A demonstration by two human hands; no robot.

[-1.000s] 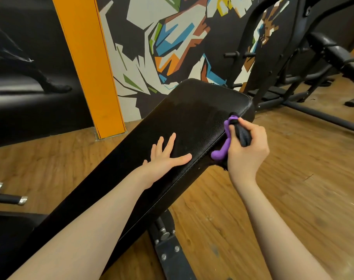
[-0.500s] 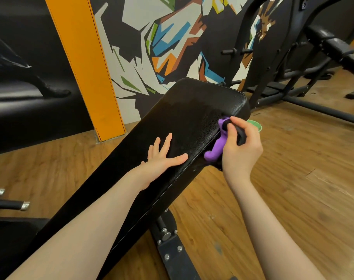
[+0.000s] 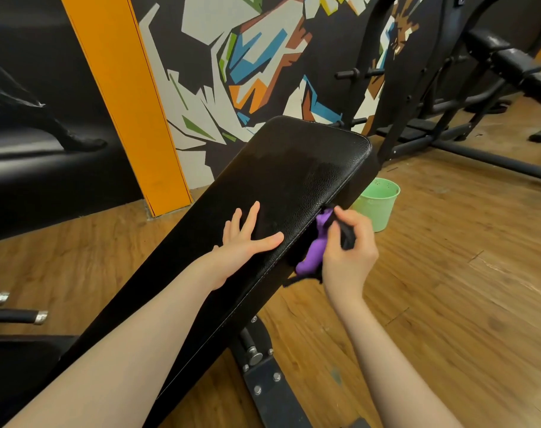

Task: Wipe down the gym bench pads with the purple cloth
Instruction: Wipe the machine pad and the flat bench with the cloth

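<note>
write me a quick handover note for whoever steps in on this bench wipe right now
Left hand: flat, fingers straight, resting on top of the bench pad to steady it.
Right hand: gripping the purple cloth, pressed against the pad's right side edge, about midway along.
Green bucket stands on the floor just beyond the right hand, beside the bench.
Done: the upper part of the top face shows a dull, damp-looking patch, so it seems wiped.
Left: the rest of the right edge toward you, the lower pad top, and the seat pad at bottom left, which looks untouched.
</note>
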